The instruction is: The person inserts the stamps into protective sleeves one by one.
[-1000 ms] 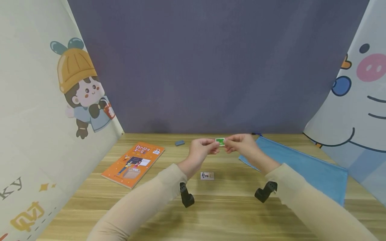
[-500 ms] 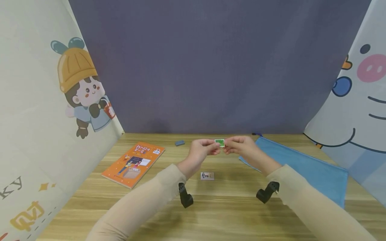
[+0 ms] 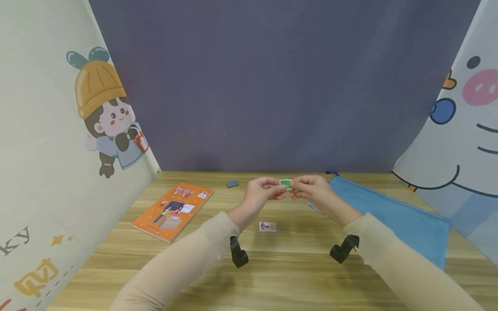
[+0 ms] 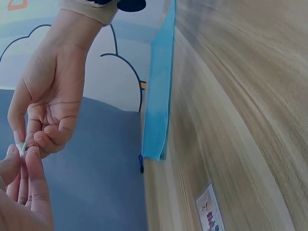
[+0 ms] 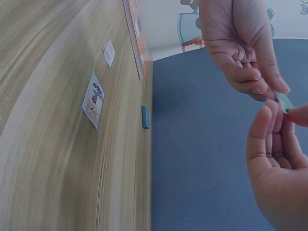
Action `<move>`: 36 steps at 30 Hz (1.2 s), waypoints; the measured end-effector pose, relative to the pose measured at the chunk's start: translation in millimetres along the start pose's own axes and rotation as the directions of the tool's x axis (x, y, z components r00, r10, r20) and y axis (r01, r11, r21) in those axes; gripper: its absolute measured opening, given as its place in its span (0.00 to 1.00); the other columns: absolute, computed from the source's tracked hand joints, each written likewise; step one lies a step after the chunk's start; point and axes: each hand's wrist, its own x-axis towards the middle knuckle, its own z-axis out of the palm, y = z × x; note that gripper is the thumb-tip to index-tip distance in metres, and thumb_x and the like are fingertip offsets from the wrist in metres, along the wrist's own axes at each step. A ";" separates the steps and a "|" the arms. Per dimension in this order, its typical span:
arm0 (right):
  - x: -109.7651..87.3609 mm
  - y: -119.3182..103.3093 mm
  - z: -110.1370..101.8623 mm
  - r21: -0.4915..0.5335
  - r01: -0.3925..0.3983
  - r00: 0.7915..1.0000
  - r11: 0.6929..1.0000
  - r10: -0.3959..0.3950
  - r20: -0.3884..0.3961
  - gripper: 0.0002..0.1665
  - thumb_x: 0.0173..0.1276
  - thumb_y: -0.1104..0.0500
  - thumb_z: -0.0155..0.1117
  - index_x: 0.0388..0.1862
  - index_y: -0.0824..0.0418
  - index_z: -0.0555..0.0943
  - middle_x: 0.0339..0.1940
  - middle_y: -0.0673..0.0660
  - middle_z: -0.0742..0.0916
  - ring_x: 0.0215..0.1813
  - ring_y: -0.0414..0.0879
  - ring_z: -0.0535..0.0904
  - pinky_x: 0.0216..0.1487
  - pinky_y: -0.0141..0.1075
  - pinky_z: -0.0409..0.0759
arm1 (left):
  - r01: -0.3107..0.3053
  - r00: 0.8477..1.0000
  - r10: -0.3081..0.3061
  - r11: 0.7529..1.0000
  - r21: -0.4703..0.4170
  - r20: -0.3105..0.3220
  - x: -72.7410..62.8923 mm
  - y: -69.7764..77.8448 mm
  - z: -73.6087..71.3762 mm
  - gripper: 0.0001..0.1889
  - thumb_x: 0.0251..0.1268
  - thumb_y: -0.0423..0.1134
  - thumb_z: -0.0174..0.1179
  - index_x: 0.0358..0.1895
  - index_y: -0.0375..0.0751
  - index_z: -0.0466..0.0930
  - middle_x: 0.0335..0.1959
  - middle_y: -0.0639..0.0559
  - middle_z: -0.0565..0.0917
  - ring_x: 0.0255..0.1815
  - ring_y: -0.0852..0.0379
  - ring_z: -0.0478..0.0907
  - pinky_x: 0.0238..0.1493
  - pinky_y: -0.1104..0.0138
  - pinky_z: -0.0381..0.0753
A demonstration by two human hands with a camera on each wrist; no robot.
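A small green card with a white border (image 3: 285, 182), looking like a stamp, is held up above the table between both hands. My left hand (image 3: 257, 195) pinches its left edge between thumb and fingers. At its right edge, my right hand (image 3: 314, 191) pinches it the same way. From the left wrist, the card (image 4: 21, 147) shows nearly edge-on between the fingertips. A small picture card (image 3: 268, 226) lies flat on the table below the hands. In the right wrist view, a second small pale card (image 5: 109, 51) lies beyond that picture card (image 5: 93, 101).
An orange book (image 3: 173, 211) lies at the left of the wooden table (image 3: 280, 276). A small blue-grey block (image 3: 232, 184) sits near the back edge. At the right is a flat blue drawstring bag (image 3: 393, 216), partly behind the right arm. A dark curtain (image 3: 249, 86) hangs behind.
Both hands have stayed almost in place, still pinching the green card. The card's face has tilted slightly, and hands and card have shifted a touch to the right.
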 end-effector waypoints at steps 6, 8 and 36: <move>-1.9 -1.2 -0.3 0.010 -0.005 1.000 1.000 0.005 -0.029 0.17 0.73 0.58 0.58 0.49 0.73 0.76 0.31 0.48 0.85 0.36 0.40 0.82 0.47 0.33 0.84 | -0.049 0.999 0.049 0.999 0.014 0.000 -1.4 0.4 -3.4 0.13 0.61 0.30 0.65 0.46 0.26 0.80 0.36 0.40 0.87 0.27 0.61 0.84 0.41 0.66 0.88; -2.4 -1.0 -0.1 0.007 -0.006 0.999 1.000 0.006 -0.046 0.18 0.72 0.58 0.59 0.50 0.74 0.75 0.30 0.48 0.85 0.35 0.39 0.82 0.45 0.32 0.84 | -0.058 0.998 0.058 0.998 0.019 -0.009 -1.0 -0.3 -3.9 0.11 0.61 0.29 0.64 0.45 0.25 0.81 0.36 0.39 0.87 0.27 0.62 0.83 0.40 0.68 0.87; -1.9 8.7 6.1 -0.078 -0.008 0.991 0.997 -0.002 -0.134 0.23 0.71 0.52 0.62 0.49 0.72 0.77 0.30 0.50 0.84 0.38 0.45 0.82 0.48 0.38 0.85 | -0.008 0.997 0.011 0.999 0.042 -0.071 0.3 -3.6 -4.0 0.10 0.62 0.31 0.65 0.43 0.28 0.83 0.36 0.38 0.87 0.26 0.62 0.83 0.39 0.68 0.87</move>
